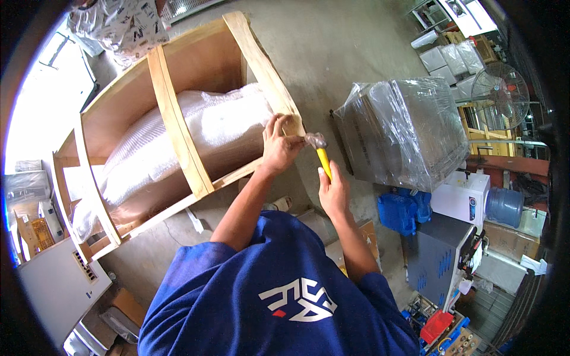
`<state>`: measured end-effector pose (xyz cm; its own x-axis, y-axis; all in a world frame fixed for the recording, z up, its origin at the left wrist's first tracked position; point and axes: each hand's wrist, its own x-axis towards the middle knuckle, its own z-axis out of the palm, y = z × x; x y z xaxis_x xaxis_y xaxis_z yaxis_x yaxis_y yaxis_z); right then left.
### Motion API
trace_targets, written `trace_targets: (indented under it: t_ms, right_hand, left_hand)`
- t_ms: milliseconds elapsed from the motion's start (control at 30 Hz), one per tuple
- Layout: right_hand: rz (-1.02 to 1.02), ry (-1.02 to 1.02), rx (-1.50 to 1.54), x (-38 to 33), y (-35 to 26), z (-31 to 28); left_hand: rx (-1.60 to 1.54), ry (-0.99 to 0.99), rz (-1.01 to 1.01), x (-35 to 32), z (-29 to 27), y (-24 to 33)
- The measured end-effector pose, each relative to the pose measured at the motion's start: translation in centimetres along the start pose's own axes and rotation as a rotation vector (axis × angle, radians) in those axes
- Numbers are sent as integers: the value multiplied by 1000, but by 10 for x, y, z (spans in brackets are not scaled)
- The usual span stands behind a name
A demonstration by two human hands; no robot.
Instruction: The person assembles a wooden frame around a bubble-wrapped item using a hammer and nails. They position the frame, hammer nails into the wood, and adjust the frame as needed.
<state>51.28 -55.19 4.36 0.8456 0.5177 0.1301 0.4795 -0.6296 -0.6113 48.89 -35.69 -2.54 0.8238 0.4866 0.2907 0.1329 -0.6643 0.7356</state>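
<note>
Concrete floor [332, 53], cluttered workshop. Left hand [279, 145] pinches at wooden crate [178, 127] corner; right hand [333, 190] grips yellow-handled hammer [320, 151]. Recommend short, square blows, fingers clear.

Bright daylight blows out the upper left — shadows stay soft, focus sharp, edges bent inside a black fisheye rim.

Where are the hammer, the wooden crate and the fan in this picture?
hammer [322, 159]: head view, on the yellow handle just above the right hand.
crate [177, 126]: head view, on the middle upright slat of the front.
fan [500, 96]: head view, on the centre of the round wire guard.
</note>
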Motion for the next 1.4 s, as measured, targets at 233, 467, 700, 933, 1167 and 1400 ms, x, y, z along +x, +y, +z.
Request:
trace_targets:
  t_ms: [233, 467, 700, 933, 1167, 1400]
  right_hand:
    - [97, -60, -20, -12, 6, 3]
    - [70, -166, -91, 0, 0, -3]
    - [-18, -106, -126, -3, -1, -10]
    - [-69, -103, -108, -1, -3, -5]
    - [196, -158, -112, -7, -7, -12]
    - [-20, -65, -141, -4, 0, -1]
  left_hand:
    - [-2, 17, 38, 3, -2, -1]
    - [-1, -2, 31, 6, -7, -2]
    - [67, -1, 56, 2, -4, 1]
    - [151, -37, 37, -2, -7, -3]
    - [143, -98, 146, 4, 12, -7]
    - [171, -75, 220, 2, 5, -21]
